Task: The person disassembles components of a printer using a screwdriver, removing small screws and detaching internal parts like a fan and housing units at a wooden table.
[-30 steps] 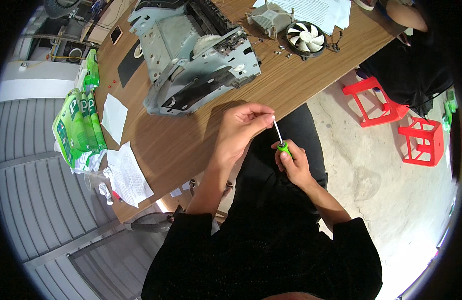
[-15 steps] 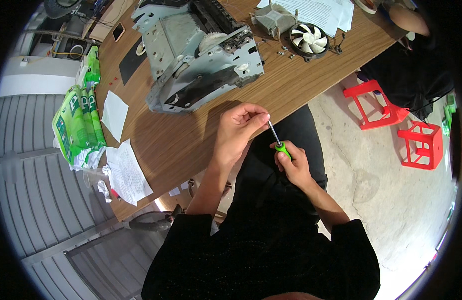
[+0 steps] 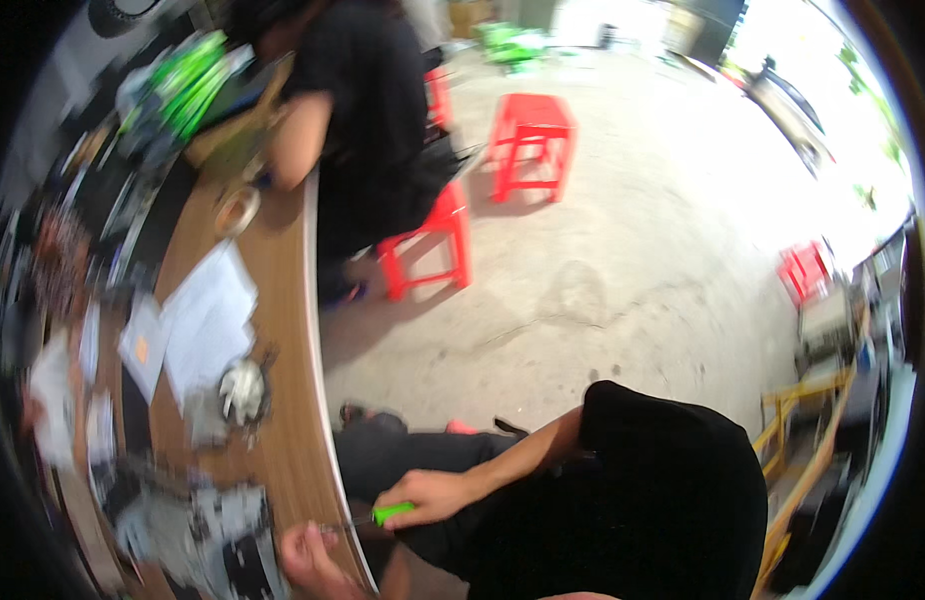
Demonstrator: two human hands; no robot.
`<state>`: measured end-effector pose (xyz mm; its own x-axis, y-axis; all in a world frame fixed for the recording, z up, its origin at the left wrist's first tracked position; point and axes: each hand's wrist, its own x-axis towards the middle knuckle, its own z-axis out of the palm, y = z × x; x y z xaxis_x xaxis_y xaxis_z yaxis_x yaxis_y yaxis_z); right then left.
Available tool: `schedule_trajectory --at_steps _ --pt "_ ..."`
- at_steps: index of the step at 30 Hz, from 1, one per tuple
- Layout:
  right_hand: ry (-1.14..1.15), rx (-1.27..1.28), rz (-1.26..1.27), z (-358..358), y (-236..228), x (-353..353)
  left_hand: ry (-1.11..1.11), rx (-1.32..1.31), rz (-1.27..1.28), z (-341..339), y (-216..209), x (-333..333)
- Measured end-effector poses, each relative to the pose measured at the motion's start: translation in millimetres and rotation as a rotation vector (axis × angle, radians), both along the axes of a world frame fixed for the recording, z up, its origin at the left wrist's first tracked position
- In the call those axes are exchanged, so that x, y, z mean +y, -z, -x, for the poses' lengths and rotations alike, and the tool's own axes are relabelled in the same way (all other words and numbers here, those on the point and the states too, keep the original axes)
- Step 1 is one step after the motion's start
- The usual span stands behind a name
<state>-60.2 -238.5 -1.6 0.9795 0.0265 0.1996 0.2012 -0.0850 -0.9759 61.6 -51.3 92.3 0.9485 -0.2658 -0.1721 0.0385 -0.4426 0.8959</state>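
Note:
My right hand (image 3: pixel 431 497) is closed round the green handle of a screwdriver (image 3: pixel 393 514), whose thin shaft points left over the table edge. At the shaft's tip my left hand (image 3: pixel 311 558) has its fingertips pinched together; whatever is between them is too blurred to make out. Beside that hand, on the wooden table (image 3: pixel 288 420), lies a grey metal machine chassis (image 3: pixel 228 515), smeared by motion. Farther along are a white-bladed fan (image 3: pixel 244 390) and a grey finned heatsink (image 3: pixel 205 418).
White papers (image 3: pixel 208 315) and a tape roll (image 3: pixel 238 210) lie farther up the table. A person in black (image 3: pixel 373 130) sits at its far end on a red stool (image 3: pixel 445 240). Another red stool (image 3: pixel 533 140) stands on the concrete floor. Yellow-framed shelving (image 3: pixel 808 390) stands at right.
My view has swung to the right, bringing the seated person and more floor in. Both hands now appear lower and farther left, with the screwdriver still in my right hand.

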Motion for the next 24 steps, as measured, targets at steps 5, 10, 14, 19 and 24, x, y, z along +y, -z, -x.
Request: schedule_trajectory --at_steps 5,10,14,19,24 --pt "0.187 -0.102 0.136 16 -13 -17 0.191 -0.066 0.046 1 -12 -23" --pt "0.268 -0.151 0.235 20 -25 -18 0.184 -0.056 0.064 -13 -1 -15" --pt "0.269 -0.125 0.492 30 -27 -30 0.447 0.081 -0.201 -32 -13 0" --pt "0.376 -0.396 0.674 24 -33 -36 0.402 0.11 -0.186 -32 -15 1" --pt "0.429 -0.422 0.659 23 -39 -30 0.454 0.155 -0.126 -13 -31 -16"
